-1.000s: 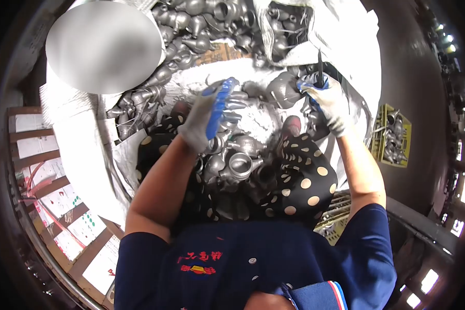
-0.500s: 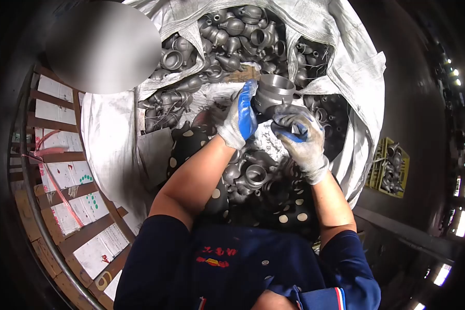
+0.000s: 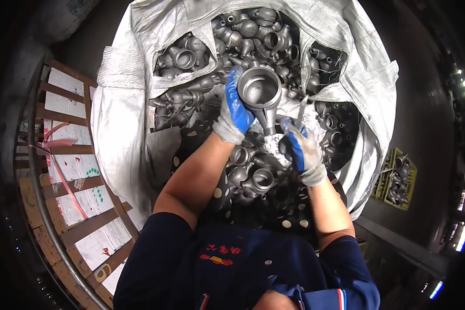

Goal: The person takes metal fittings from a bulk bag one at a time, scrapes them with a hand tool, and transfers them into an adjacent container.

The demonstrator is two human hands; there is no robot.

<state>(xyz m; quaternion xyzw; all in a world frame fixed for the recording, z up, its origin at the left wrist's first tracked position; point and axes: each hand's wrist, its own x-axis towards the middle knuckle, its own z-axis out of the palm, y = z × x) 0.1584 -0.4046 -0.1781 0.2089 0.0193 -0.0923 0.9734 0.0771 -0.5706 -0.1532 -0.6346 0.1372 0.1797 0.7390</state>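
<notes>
My left hand (image 3: 233, 111), in a white glove with a blue palm, is closed around the left side of a grey metal casting (image 3: 269, 114). Its wide round mouth faces up toward me and its narrow neck points down toward my lap. To the right of that neck, my right hand (image 3: 302, 147), gloved alike, is closed on a thin, flat metal tool (image 3: 301, 111). The tool points upward, apart from the casting; motion blur hides its exact kind. Several similar castings (image 3: 257, 181) lie in my lap below both hands.
A large white woven bag (image 3: 121, 129) surrounds me, with many castings (image 3: 243, 36) heaped inside. To the left stand wooden slats with white boards (image 3: 70, 170) and a curved metal rail (image 3: 49, 232). A yellow crate (image 3: 409, 188) holding castings sits on the floor at right.
The casting has turned so its mouth faces me and its neck points down. My right hand has moved lower, away from the casting, and the thin tool now shows. The camera view has shifted slightly.
</notes>
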